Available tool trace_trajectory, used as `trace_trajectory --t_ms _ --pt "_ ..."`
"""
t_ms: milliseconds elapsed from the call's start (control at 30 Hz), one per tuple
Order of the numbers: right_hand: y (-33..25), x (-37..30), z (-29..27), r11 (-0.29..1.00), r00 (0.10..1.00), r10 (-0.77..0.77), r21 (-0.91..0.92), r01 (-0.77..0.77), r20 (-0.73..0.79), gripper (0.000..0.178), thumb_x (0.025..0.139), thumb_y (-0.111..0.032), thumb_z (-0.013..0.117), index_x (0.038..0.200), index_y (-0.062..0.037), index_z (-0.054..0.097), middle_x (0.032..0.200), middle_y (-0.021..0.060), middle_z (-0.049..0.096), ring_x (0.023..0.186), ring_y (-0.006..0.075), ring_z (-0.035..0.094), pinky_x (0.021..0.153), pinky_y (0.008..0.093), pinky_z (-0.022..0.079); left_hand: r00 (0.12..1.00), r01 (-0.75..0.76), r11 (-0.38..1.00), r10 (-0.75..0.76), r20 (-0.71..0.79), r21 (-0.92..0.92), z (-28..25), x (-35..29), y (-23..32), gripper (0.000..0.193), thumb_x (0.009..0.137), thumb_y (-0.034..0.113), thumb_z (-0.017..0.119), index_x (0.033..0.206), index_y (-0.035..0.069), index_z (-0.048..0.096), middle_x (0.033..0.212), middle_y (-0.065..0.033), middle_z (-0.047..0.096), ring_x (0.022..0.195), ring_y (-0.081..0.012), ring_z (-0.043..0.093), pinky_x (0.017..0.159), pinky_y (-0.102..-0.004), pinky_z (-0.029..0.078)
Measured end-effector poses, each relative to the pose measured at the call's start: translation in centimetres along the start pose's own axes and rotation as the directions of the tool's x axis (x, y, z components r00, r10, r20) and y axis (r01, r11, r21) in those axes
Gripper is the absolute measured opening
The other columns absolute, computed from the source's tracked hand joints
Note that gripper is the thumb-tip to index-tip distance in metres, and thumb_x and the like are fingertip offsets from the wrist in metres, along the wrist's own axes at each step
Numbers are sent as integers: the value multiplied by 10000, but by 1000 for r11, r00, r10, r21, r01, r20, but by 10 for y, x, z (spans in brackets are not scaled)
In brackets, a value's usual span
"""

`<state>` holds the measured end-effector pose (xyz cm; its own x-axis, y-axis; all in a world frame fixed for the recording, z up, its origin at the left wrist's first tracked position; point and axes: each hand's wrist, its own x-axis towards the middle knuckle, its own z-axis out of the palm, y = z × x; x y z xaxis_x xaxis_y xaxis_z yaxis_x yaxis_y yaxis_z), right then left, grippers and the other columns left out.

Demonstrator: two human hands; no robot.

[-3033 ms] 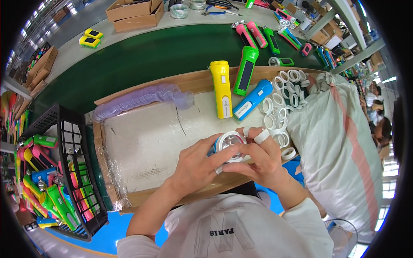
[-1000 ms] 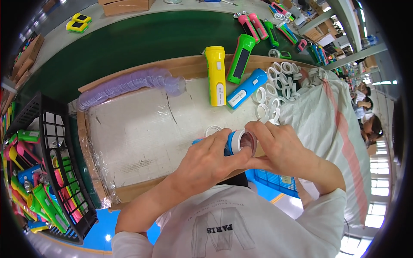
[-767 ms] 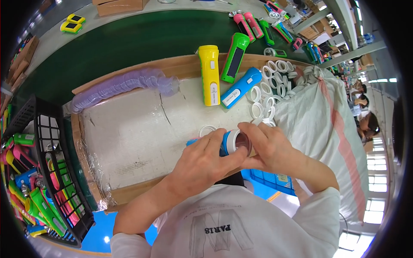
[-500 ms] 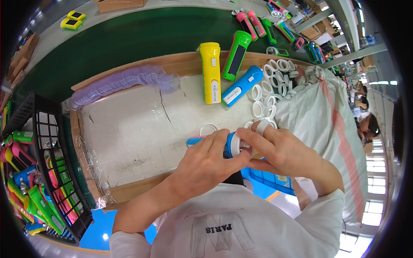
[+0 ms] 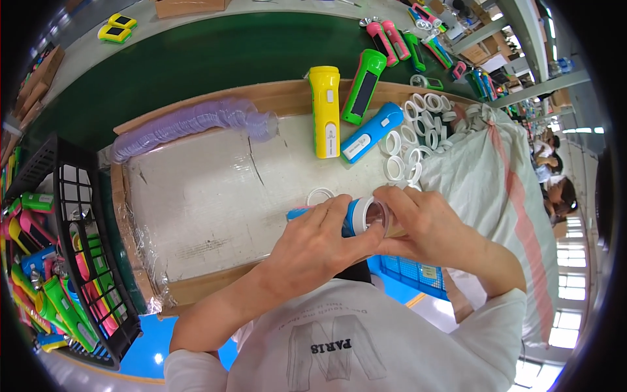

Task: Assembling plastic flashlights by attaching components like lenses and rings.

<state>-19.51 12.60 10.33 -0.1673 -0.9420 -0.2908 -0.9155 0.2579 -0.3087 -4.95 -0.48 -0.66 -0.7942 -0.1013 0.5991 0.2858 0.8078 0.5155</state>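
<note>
Head view: left hand (image 5: 313,238) wrapped around blue plastic flashlight (image 5: 351,219) with white collar (image 5: 362,215), head end toward right hand (image 5: 431,225). Right thumb and fingers pinching clear round plastic rim (image 5: 381,210) at flashlight's head. Loose white plastic ring (image 5: 320,189) just beyond left hand. Farther beyond hands: yellow plastic flashlight (image 5: 326,114), green plastic flashlight with dark panel (image 5: 363,85). Left of left hand: black plastic crate (image 5: 117,346).

The left hand (image 5: 310,242) hides most of the held blue flashlight (image 5: 350,221). At eleven o'clock, the top edge cuts off a cardboard box (image 5: 189,7); at three o'clock, distant people (image 5: 563,194) are too small to tell what they handle.
</note>
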Motion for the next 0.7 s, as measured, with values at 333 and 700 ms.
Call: trace_trajectory --t_ms 333,700 --pt "-2 3 -1 999 1000 12 -46 -11 15 506 783 -281 759 1129 10 531 942 192 607 807 324 652 606 403 540 1000 20 1000 -20 -7 -1 1 2 0 298 785 197 703 1073 174 630 1053 -260 589 844 -318 673 665 -347 568" --pt "-3 7 -5 998 998 -62 27 63 -29 617 708 -299 826 1175 2 558 942 162 625 804 301 674 627 396 534 998 49 998 -50 -37 -27 1 3 1 259 815 237 702 1045 155 616 1040 -262 594 850 -329 670 687 -364 565"
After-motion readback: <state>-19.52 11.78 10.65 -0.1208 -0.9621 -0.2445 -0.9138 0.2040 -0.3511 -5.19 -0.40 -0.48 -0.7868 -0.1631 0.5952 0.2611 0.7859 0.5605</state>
